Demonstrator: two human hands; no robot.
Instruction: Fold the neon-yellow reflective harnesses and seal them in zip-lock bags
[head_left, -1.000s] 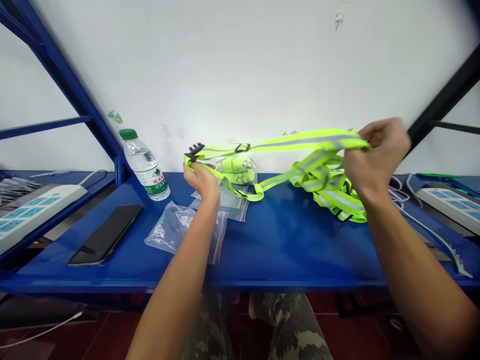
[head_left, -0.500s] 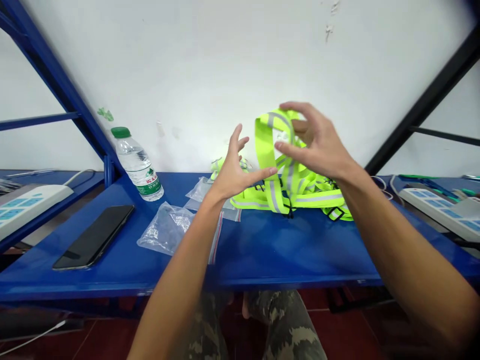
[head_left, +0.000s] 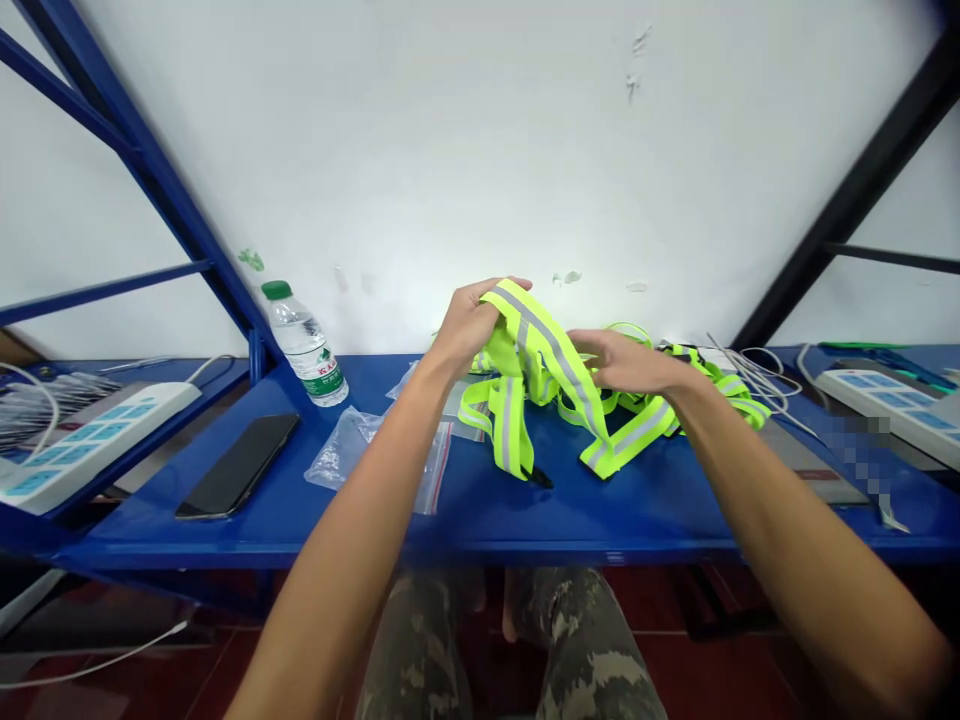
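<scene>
A neon yellow-green reflective strap vest (head_left: 551, 385) with grey bands lies bunched on the blue shelf (head_left: 525, 510), partly lifted. My left hand (head_left: 469, 325) grips a folded loop of the straps and holds it above the shelf. My right hand (head_left: 626, 362) is closed on the straps just to the right, low over the pile. Two strap ends hang down and touch the shelf in front of my hands. More of the vest trails off to the right behind my right wrist.
Clear zip bags (head_left: 360, 455) lie left of the vest. A black phone (head_left: 240, 465) and a water bottle (head_left: 304, 342) sit further left. White power strips (head_left: 90, 435) (head_left: 889, 410) and white cables (head_left: 750, 365) flank the shelf. Blue and black frame posts rise at both sides.
My hands came together from a wide stretch, folding the strap. The vest dropped from head height to just above the shelf, and my left hand closed on the loop.
</scene>
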